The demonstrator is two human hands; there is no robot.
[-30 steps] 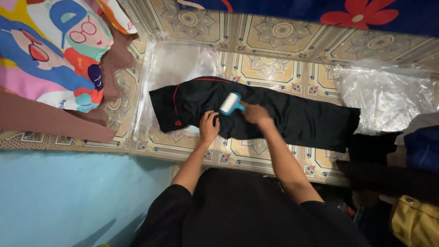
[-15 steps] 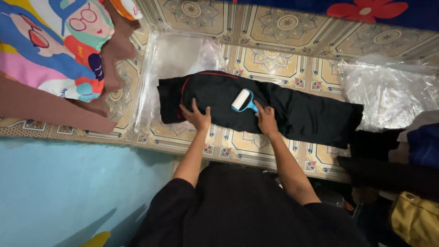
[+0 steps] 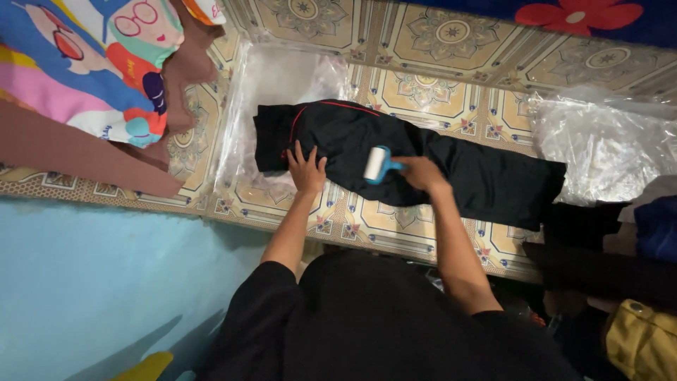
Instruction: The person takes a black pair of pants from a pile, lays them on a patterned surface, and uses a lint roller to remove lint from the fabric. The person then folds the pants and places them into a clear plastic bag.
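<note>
A black garment with a thin red stripe point(image 3: 465, 169) lies stretched across the patterned tile floor point(image 3: 451, 92), its left end on a clear plastic bag point(image 3: 275, 85). My left hand point(image 3: 307, 168) presses flat on the garment near its left end, fingers spread. In my right hand point(image 3: 421, 172) is the blue handle of a lint roller point(image 3: 376, 164), whose white roll rests on the black cloth between my two hands.
A colourful cartoon-print cloth point(image 3: 99, 63) covers the upper left. Crumpled clear plastic bags point(image 3: 606, 141) lie at the right. Dark clothes point(image 3: 606, 240) and a yellow item point(image 3: 638, 339) sit at the lower right. A light blue surface point(image 3: 106, 282) fills the lower left.
The lint roller and my right hand have shifted slightly along the garment. My left hand moved left and lies flat on the cloth near its left end.
</note>
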